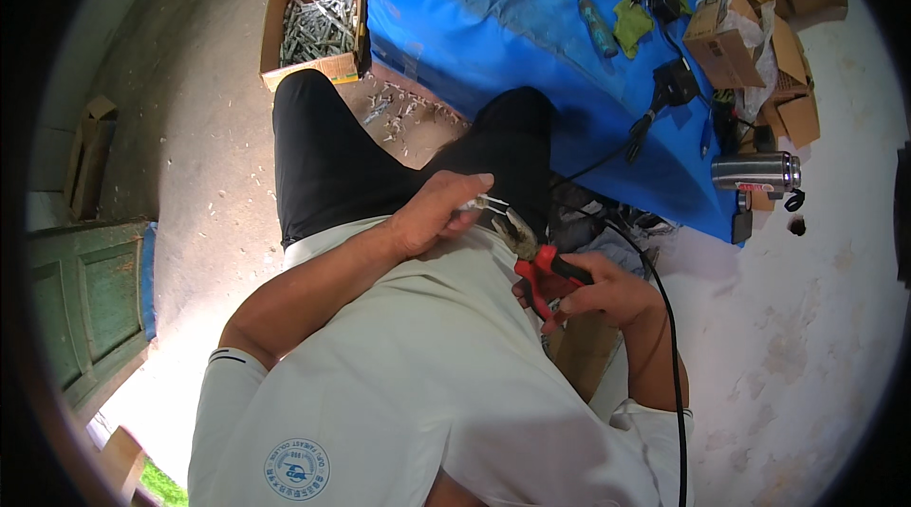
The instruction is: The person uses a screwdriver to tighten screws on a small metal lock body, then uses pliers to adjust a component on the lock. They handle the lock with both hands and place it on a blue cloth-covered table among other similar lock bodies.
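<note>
Over my lap, my left hand (438,215) is closed, pinching a small whitish piece with thin pale prongs (491,203) between thumb and fingers. Its exact kind is too small to make out, and the fingers hide part of it. My right hand (612,291) grips the red and black handles of a pair of combination pliers (539,265). The steel jaws of the pliers point up and left, close to the prongs. Whether the jaws touch them I cannot tell.
A cardboard box (316,68) full of slim metal pieces stands on the floor beyond my knees. On the blue-covered table (455,28) lie a screwdriver (593,23), a green cloth (631,23) and a black adapter (674,82). A steel flask (756,171) sits at the right; a black cable (672,336) runs past my right arm.
</note>
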The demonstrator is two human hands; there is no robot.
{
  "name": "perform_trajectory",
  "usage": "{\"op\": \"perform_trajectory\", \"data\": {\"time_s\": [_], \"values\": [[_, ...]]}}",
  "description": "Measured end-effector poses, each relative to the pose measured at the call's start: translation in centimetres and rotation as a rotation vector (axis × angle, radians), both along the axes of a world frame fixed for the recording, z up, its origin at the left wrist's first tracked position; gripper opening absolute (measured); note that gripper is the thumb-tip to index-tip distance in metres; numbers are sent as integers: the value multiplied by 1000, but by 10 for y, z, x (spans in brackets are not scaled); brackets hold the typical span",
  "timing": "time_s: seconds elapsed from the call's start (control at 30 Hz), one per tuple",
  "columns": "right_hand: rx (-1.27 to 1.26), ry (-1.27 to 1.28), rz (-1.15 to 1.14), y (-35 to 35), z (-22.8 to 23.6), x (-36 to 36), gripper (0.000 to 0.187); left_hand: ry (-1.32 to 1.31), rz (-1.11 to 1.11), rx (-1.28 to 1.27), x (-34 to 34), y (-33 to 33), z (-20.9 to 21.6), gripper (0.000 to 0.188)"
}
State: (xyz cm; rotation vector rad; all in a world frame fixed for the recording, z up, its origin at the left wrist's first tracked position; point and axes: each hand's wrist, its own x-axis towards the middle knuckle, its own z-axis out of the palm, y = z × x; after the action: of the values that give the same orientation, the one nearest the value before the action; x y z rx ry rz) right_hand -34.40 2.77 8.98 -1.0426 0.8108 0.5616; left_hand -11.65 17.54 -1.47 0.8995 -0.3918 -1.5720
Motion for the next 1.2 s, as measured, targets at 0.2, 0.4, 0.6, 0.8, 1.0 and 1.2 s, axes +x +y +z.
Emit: {"op": "perform_trajectory", "data": {"time_s": [0.2, 0.4, 0.6, 0.8, 1.0, 1.2], "values": [[-12, 31, 47, 0, 9, 10, 59, -73, 25, 23, -2, -1, -1, 48], [41, -22, 75, -3, 16, 20, 61, -142, 10, 37, -1, -1, 1, 48], [44, 22, 66, -5, 14, 18, 61, -229, -13, 91, -3, -3, 5, 47], [55, -59, 122, -2, 22, 29, 57, -285, -24, 137, -4, -4, 12, 46], [73, -91, 71, 0, 19, 25, 55, -267, -21, 143, -3, -4, 12, 45], [106, -101, 48, -3, 15, 20, 52, -251, -35, 132, -3, -4, 11, 44]]}}
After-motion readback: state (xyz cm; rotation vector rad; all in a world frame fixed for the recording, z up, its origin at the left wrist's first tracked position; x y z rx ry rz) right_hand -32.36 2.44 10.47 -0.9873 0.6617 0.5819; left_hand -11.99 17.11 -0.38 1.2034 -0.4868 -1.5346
